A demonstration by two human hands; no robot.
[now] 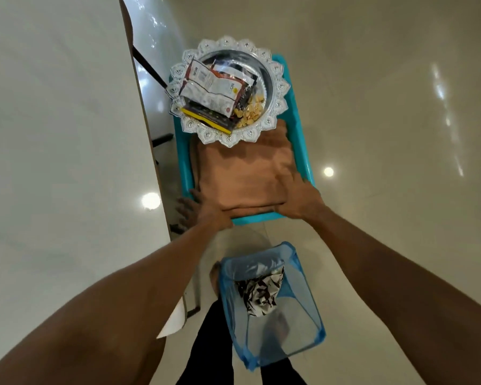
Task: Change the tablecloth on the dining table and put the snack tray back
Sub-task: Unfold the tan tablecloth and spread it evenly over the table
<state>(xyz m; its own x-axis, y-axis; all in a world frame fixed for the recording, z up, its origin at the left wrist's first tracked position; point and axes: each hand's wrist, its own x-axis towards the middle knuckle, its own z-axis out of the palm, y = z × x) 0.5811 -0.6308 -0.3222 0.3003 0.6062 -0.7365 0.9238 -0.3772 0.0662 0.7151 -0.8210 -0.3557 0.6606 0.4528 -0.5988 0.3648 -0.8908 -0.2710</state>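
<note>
Tan fabric: the folded cloth (242, 173) lies flat on a teal stool (300, 134), straight ahead of the person and just beside the bench.
Key relation: the cloth's near edge runs crosswise to both arms. Its far edge sits under the near rim of the snack tray (275, 107), so the two overlap and, as I judge it, the cloth cannot come up freely until it slides toward the person.
Long axis: the stool runs away from the person, with the tray at the far end and the cloth at the near end.
Left hand (203, 209): at the cloth's near left corner, fingers blurred along the side. I cannot tell whether it has a hold.
Right hand (297, 201): on the near right corner, fingers laid on top and thumb at the near edge, seemingly pinching the fold.
Nearer hand: both reach about equally; neither touches the tray.
Tray load: snack packets (211, 87) and loose pale pieces.
Bench (53, 134): white top, bare where it shows, to the left of the hands.
Floor (400, 107): glossy cream tiles with lamp reflections.
By the feet: a blue mesh basket (225, 262) holds a crumpled black-and-white cloth (261, 293).
</note>
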